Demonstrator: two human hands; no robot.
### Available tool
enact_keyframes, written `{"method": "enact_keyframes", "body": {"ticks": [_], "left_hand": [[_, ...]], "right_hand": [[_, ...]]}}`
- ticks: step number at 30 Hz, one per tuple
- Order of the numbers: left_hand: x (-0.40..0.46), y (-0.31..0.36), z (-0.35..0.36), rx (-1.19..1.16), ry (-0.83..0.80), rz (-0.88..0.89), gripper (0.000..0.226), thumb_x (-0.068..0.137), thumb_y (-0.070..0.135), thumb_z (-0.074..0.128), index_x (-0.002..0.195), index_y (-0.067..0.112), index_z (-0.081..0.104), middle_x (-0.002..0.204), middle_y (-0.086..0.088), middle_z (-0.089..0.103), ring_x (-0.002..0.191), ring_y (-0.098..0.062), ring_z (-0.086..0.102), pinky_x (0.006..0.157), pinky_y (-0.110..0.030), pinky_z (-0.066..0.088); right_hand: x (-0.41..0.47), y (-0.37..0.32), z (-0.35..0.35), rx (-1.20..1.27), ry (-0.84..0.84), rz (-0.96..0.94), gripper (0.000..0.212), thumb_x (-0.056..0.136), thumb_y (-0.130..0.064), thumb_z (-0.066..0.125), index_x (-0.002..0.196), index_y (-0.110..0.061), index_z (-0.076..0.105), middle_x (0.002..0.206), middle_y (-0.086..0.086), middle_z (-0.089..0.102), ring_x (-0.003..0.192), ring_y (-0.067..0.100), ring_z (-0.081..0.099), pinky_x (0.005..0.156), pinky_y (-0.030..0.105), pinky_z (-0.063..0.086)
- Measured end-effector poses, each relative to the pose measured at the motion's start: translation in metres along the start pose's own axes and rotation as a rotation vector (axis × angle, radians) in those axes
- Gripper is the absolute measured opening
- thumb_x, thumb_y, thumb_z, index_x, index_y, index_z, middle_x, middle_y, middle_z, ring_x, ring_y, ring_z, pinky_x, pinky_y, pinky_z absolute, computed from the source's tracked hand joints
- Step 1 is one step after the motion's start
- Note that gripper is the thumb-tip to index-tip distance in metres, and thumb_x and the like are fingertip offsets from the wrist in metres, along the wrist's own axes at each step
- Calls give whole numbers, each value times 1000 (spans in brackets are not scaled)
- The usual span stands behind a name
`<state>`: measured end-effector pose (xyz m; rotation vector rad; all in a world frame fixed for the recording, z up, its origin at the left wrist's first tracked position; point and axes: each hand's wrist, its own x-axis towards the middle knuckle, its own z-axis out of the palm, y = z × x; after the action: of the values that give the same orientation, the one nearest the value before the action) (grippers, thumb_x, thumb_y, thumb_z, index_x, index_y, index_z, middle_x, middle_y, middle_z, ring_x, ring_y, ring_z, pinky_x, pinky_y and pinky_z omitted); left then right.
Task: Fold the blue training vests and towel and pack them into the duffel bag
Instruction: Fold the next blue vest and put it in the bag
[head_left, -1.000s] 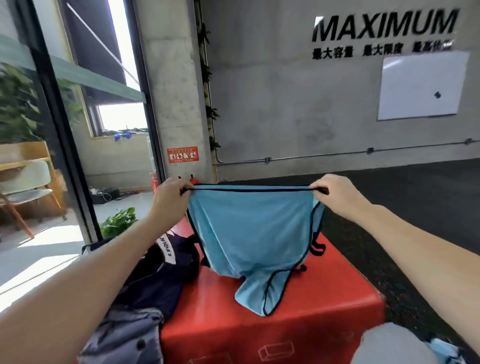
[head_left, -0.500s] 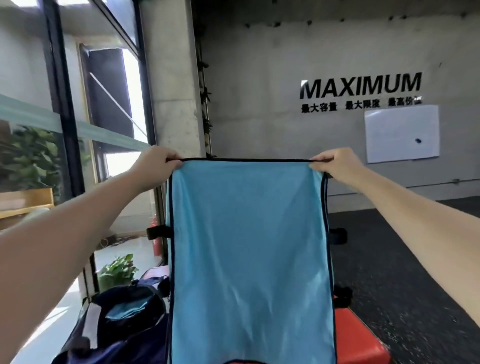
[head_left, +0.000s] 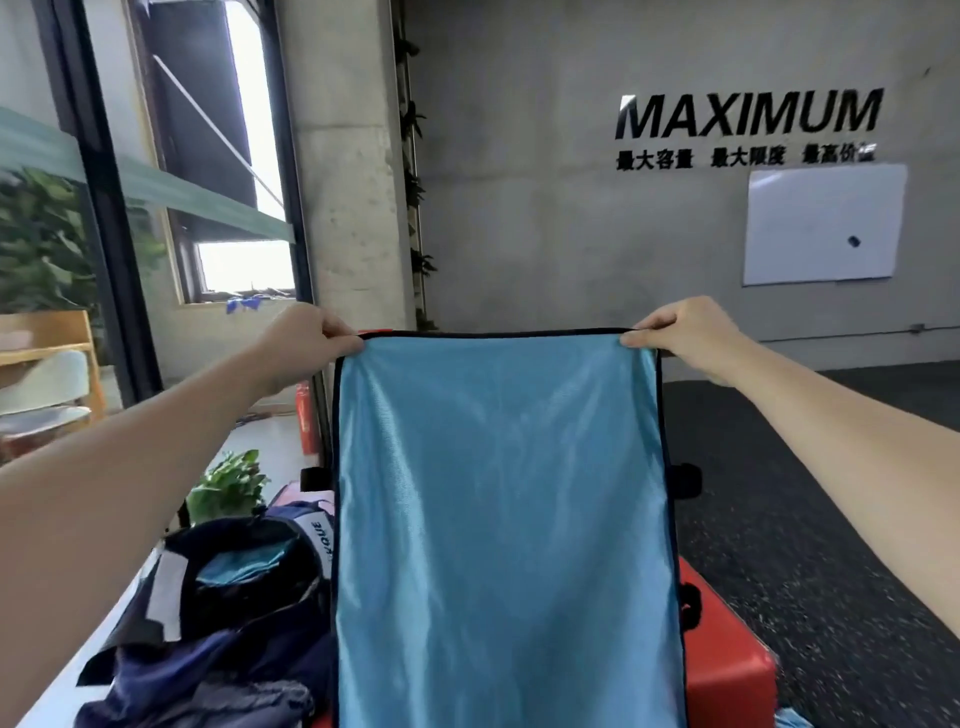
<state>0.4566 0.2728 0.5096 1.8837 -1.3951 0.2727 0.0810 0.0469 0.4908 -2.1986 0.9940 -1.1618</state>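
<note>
Up in the air, the blue vest (head_left: 504, 519) hangs flat and full-length in front of the person, stretched by its top edge. It is a thin, shiny mesh-like fabric, roughly rectangular, bound all round in black piping, with small black tabs sticking out at both side edges. The left hand (head_left: 306, 338) pinches the top left corner, fingers curled over the hem with the thumb beneath; the right hand (head_left: 685, 332) pinches the top right corner the same way. Both forearms reach forward and are bare, held at about equal height, so the top hem runs taut and level between them.

Behind the vest's lower half sits a red box (head_left: 727, 649) with smooth, slightly glossy sides and rounded edges; the vest hides most of it. At the box's left side lies the duffel bag (head_left: 228, 597), dark navy, soft and slumped, its mouth open with a piece of blue cloth (head_left: 244, 564) showing inside. Whether the vest's lower edge touches the box cannot be told. A speckled dark floor (head_left: 805, 519) stretches to the right of the box.
</note>
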Motion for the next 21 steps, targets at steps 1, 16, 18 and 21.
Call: {"method": "enact_keyframes", "body": {"ticks": [1, 16, 18, 21], "left_hand": [[2, -8, 12, -7, -25, -17, 6, 91, 20, 73, 88, 16, 77, 84, 2, 69, 79, -9, 59, 69, -22, 44], [24, -144, 216, 65, -189, -156, 14, 92, 8, 63, 98, 18, 71, 93, 1, 66, 90, -19, 59, 82, -28, 41], [29, -154, 234, 71, -207, -172, 16, 92, 6, 61, 100, 18, 67, 93, -1, 66, 87, -18, 58, 74, -27, 42], [40, -169, 256, 108, -250, -193, 24, 91, 5, 59, 110, 18, 64, 86, -3, 67, 84, -20, 61, 74, -31, 45]], "right_hand": [[2, 10, 9, -2, -9, 12, 25, 74, -39, 87, 88, -20, 80, 86, -2, 75, 88, 18, 68, 84, 38, 55], [46, 181, 149, -296, -243, 128, 35, 70, -32, 91, 83, -17, 63, 89, 0, 65, 84, 20, 60, 64, 29, 43], [54, 196, 165, -317, -274, 121, 33, 72, -31, 90, 87, -19, 64, 90, -2, 64, 85, 16, 60, 66, 29, 44], [67, 213, 184, -390, -346, 130, 24, 75, -31, 88, 88, -24, 70, 89, -8, 65, 88, 15, 63, 75, 33, 49]]}}
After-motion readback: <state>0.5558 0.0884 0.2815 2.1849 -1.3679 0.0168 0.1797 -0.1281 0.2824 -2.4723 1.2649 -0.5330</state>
